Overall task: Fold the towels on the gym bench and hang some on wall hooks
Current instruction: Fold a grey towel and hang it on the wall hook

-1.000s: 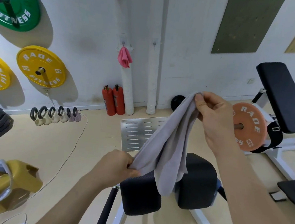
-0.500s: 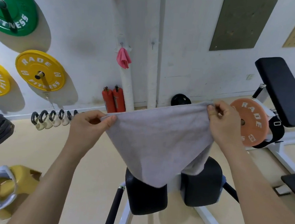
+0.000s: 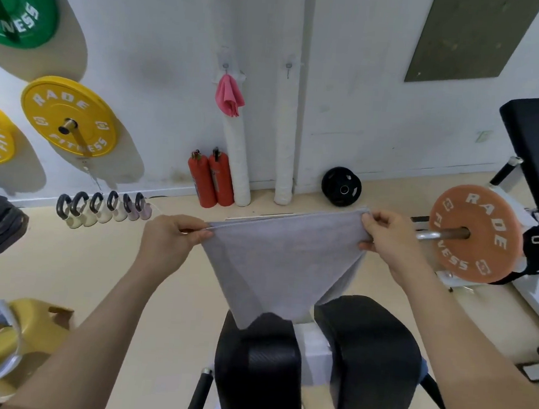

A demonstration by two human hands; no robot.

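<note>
Left hand [image 3: 170, 240], right hand [image 3: 388, 238] pinch grey towel [image 3: 276, 263] top edge taut.

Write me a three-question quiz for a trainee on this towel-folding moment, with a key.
1. True or false: only one hand holds the grey towel.
2. The hung towel on the wall hook is: A) pink B) blue C) white.
3. How many red fire extinguishers stand against the wall?

Key:
1. False: the left hand and the right hand each pinch a top corner.
2. A.
3. Two.
</note>
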